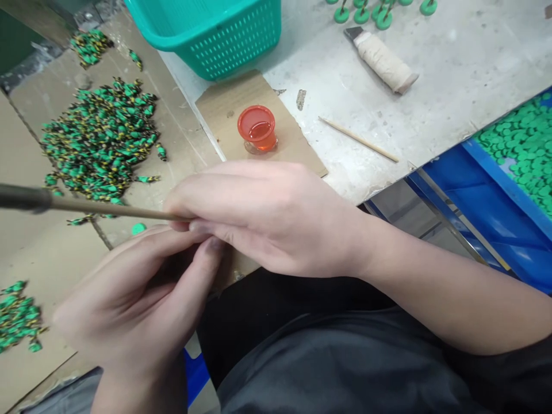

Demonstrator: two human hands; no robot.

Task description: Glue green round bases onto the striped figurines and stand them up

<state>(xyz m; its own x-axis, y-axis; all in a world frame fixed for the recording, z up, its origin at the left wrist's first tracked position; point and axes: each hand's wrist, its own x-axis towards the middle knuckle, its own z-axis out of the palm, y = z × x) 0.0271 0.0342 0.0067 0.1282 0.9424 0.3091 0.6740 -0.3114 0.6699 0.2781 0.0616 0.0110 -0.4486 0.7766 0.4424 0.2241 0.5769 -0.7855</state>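
Note:
My right hand [267, 215] is closed around one end of a thin wooden stick [107, 208] that points left and ends in a dark blurred tip at the frame's edge. My left hand [138, 305] sits just below it, fingers curled and pinched up against the right hand's fingertips; what they pinch is hidden. Both hands hover over my lap, beside a cardboard sheet [52, 259]. A single green disc [138, 228] lies on the cardboard just beyond my left fingers.
A large pile of small green-and-black pieces [101, 141] covers the cardboard, with a smaller heap [17, 316] at left. A small orange cup [257, 127] of liquid, a teal basket [215, 31], a wrapped knife [382, 57], a loose stick [357, 139] and a blue bin of green discs [524, 144] lie ahead.

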